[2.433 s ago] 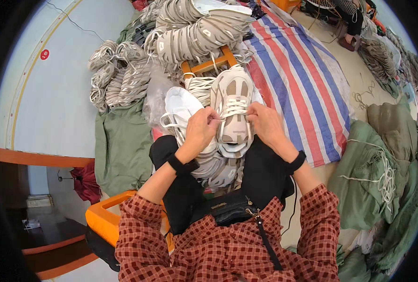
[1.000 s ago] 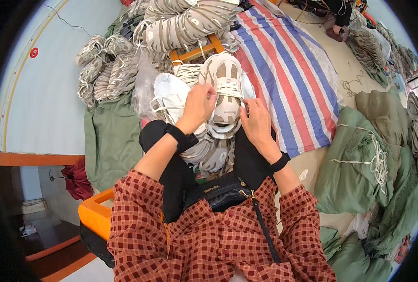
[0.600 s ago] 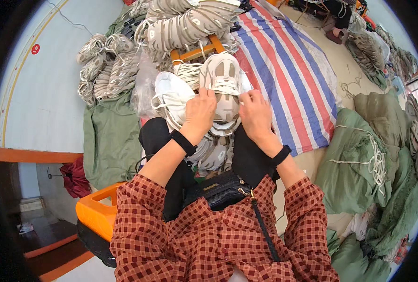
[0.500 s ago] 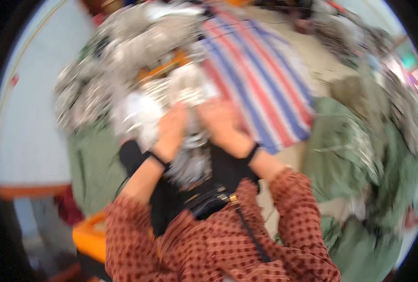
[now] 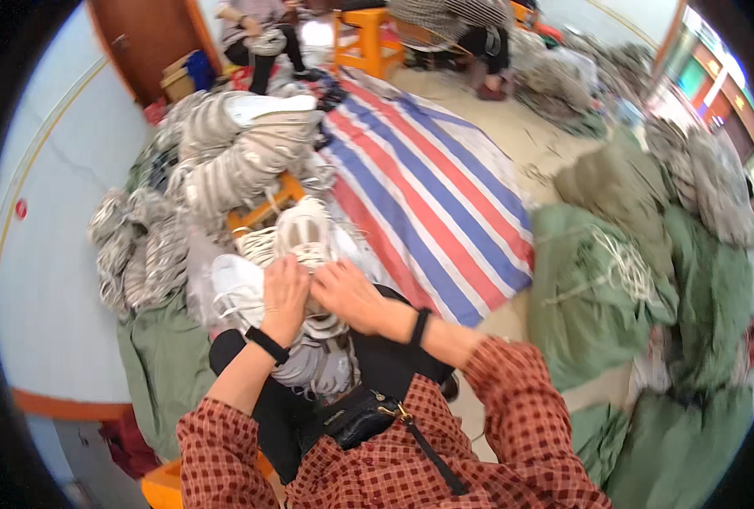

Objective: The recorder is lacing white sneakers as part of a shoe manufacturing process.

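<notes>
A pale beige lace-up shoe upper (image 5: pixel 303 227) lies in front of me, its toe pointing away. My left hand (image 5: pixel 284 297) is closed on its near left side, with the fingertips at the laces. On the near right side, my right hand (image 5: pixel 349 295) is also closed, fingers bent at the lacing. The thin laces between the fingertips are hard to make out. To the left of the left hand sits a white shoe upper (image 5: pixel 239 284). Grey-white uppers (image 5: pixel 319 366) rest on my lap below both wrists.
Bundled grey uppers (image 5: pixel 245 161) are heaped beyond an orange stool (image 5: pixel 266 206). A striped sheet (image 5: pixel 436 212) covers the floor ahead right. Green sacks (image 5: pixel 597 314) stand at the right, one with loose white laces (image 5: pixel 621 263) on top. Two other people (image 5: pixel 262 42) sit at the back.
The view has tilted up and steadied, bringing the seated people and door into sight. Both hands stay at the shoe upper, with the right hand's fingers now bent closer to the left hand.
</notes>
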The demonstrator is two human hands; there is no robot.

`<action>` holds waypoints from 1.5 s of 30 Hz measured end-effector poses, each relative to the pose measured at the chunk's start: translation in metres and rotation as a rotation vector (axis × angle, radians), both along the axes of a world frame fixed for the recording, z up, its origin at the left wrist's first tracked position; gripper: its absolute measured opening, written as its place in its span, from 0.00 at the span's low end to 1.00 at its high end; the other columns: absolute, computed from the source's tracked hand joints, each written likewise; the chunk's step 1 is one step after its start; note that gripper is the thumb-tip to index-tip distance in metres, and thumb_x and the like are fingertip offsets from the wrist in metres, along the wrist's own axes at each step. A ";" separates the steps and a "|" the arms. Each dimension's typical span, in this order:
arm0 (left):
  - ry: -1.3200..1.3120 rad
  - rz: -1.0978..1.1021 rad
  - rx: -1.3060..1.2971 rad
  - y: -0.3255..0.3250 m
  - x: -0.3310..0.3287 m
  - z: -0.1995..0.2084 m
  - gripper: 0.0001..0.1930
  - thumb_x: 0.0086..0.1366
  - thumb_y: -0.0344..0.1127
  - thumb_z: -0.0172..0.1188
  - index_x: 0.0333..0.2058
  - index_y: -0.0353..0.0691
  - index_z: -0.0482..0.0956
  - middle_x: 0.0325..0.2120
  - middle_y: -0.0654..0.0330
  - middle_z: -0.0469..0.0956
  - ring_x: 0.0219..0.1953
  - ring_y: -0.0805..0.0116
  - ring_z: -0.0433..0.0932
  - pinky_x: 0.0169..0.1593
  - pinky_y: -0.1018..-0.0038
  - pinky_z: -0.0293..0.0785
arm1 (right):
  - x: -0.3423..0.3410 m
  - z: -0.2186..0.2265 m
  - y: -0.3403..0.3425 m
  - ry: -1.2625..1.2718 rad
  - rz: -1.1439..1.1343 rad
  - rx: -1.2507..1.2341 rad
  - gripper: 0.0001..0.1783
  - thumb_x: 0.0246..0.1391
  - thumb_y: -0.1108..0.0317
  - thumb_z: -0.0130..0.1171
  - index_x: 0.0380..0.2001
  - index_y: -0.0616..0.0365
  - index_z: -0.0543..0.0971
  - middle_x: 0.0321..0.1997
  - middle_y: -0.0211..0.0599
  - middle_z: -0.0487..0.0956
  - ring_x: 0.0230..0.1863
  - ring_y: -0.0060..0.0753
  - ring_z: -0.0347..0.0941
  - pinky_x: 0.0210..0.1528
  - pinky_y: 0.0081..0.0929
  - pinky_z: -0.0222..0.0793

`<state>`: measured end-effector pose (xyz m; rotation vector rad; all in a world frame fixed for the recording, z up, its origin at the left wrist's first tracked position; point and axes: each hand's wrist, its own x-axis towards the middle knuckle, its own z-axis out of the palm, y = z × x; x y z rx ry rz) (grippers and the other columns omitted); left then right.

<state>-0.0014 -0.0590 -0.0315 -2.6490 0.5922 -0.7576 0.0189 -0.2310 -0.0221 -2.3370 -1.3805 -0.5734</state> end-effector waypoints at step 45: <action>0.639 0.105 -0.647 -0.006 -0.053 0.008 0.08 0.47 0.25 0.55 0.30 0.34 0.72 0.54 0.37 0.63 0.29 0.45 0.78 0.34 0.59 0.75 | 0.033 0.002 0.026 0.225 -0.223 -0.216 0.03 0.43 0.73 0.55 0.25 0.58 0.75 0.30 0.42 0.75 0.37 0.44 0.74 0.40 0.38 0.63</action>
